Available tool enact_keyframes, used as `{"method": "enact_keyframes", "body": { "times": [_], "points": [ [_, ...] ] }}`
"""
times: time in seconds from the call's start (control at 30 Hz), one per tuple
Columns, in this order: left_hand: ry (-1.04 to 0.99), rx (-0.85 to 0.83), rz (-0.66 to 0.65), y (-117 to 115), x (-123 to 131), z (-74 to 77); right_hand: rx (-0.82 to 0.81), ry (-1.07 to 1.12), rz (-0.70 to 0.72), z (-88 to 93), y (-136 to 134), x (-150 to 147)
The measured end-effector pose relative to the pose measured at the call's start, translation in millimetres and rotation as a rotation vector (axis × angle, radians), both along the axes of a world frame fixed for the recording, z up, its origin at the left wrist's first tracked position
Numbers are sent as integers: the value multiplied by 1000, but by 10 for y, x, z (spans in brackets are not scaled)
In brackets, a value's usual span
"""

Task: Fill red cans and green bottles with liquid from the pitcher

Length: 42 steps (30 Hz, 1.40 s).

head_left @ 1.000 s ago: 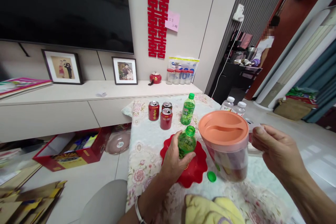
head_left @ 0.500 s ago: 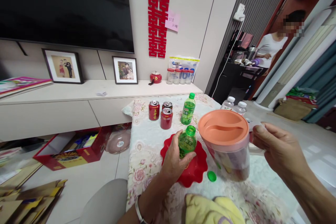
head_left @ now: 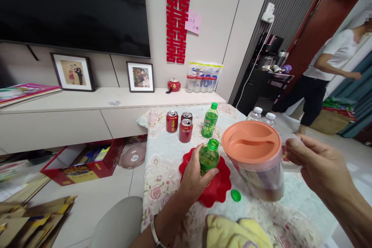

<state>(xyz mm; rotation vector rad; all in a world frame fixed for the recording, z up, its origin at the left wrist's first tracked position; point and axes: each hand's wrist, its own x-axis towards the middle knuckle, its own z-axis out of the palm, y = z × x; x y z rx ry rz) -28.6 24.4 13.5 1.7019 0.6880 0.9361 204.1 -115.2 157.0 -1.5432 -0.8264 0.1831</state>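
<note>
My left hand (head_left: 193, 176) is wrapped round an uncapped green drink bottle (head_left: 210, 156) over a red scalloped plate (head_left: 216, 192). My right hand (head_left: 318, 161) grips the handle of a clear plastic pitcher (head_left: 258, 180), with some brown liquid low inside. An orange lid (head_left: 252, 141) covers the pitcher, which leans a little. A green cap (head_left: 236, 195) lies on the cloth between plate and pitcher. Behind them stand a capped green bottle (head_left: 209, 121) and red drink cans (head_left: 185, 131). A yellow towel (head_left: 236, 233) lies in front.
A floral tablecloth (head_left: 159, 162) covers the table. Capped clear bottles (head_left: 255, 114) stand behind the pitcher. Beyond is a white cabinet (head_left: 116, 102) with photo frames and red-lidded jars. A red box (head_left: 84, 162) sits on the floor at left. A person (head_left: 325, 62) is at far right.
The pitcher and my right hand have shifted slightly right in view. My left hand keeps its hold on the bottle. The person in the background has moved right and nearer.
</note>
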Motion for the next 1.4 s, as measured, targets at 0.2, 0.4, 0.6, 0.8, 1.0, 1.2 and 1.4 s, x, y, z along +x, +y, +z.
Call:
{"method": "enact_keyframes", "body": {
  "times": [0.2,0.4,0.6,0.8,1.0,1.2,1.4],
  "points": [
    [-8,9,1,2,12,-6,-34,45,-20,94,0,-61],
    [-26,19,-2,8,8,7,-45,59,9,100,13,-45],
    [-28,19,-12,12,8,-7,-71,31,44,104,12,14],
    [-9,25,-9,16,14,-33,-109,-27,15,147,9,57],
    [-6,25,-11,11,15,-31,-141,-72,-2,243,23,0],
    [-12,33,-15,15,12,-34,-167,-119,-5,353,33,-76],
    [-22,32,-19,27,21,-36,-186,-156,4,395,62,-93]
  ]
}}
